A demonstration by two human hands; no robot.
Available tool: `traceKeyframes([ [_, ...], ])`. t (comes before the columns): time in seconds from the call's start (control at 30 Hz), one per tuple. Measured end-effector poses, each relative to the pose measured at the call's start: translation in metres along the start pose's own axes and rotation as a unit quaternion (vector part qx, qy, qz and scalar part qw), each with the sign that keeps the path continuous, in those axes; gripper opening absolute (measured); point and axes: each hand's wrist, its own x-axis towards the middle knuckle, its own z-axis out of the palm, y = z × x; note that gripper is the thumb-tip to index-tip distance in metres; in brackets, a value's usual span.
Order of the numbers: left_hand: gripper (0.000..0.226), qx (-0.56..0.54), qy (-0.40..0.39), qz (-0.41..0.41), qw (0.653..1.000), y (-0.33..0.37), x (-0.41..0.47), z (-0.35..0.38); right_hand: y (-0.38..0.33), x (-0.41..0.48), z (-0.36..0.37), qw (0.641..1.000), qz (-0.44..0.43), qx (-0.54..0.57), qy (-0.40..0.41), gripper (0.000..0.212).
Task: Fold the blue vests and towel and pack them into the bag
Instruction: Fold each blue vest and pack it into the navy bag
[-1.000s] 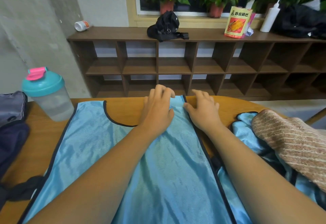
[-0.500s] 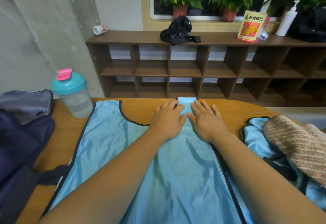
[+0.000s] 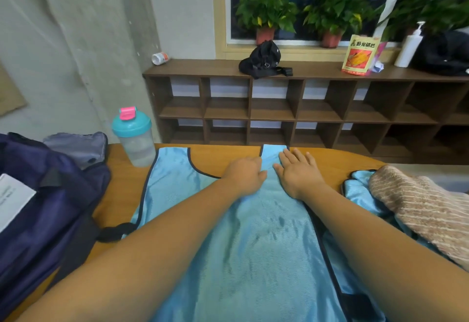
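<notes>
1 bench [image 3: 335, 166] carries everything. Blue vest [image 3: 266, 245] lies spread flat down its middle, straps at the far edge. Navy bag [image 3: 50, 207] sits at left, just beside the vest. Striped towel [image 3: 426, 210] is heaped on vest 2 [image 3: 360, 189] at right. Right hand [image 3: 298, 173] lies flat on the right-side strap, fingers straight. Left hand [image 3: 245, 174] has fingers bent at that strap's edge; cannot tell if they pinch it. Step, as I judge: smoothing before fold 1. Next move calls for gripping 1 side and carrying it across.
</notes>
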Motion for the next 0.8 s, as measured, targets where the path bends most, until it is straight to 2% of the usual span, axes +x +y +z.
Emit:
traceKeyframes([
  [0.1,0.015,-0.138,0.002,-0.016,0.990,-0.018,-0.009,-0.018,-0.004,-0.003,-0.006,0.999,-0.010,-0.038,0.029,0.069],
  [0.2,0.007,-0.151,0.079,-0.012,0.985,-0.052,-0.013,-0.037,-0.010,0.001,-0.018,0.998,-0.019,-0.012,0.050,0.063],
  [0.37,0.013,-0.070,0.122,-0.051,0.989,-0.127,-0.006,-0.056,-0.005,0.029,-0.038,0.997,-0.019,0.064,0.040,0.045],
  [0.5,0.027,0.032,0.055,-0.091,0.994,-0.165,0.000,-0.063,-0.001,0.052,-0.046,0.995,-0.017,0.096,0.027,0.041],
  [0.6,0.039,0.110,0.037,-0.106,0.988,-0.182,0.004,-0.063,-0.001,0.068,-0.048,0.994,-0.022,0.109,0.019,0.041],
  [0.8,0.031,0.210,-0.022,-0.126,0.969,-0.200,0.011,-0.058,-0.005,0.089,-0.048,0.995,-0.028,0.091,-0.007,0.031],
])
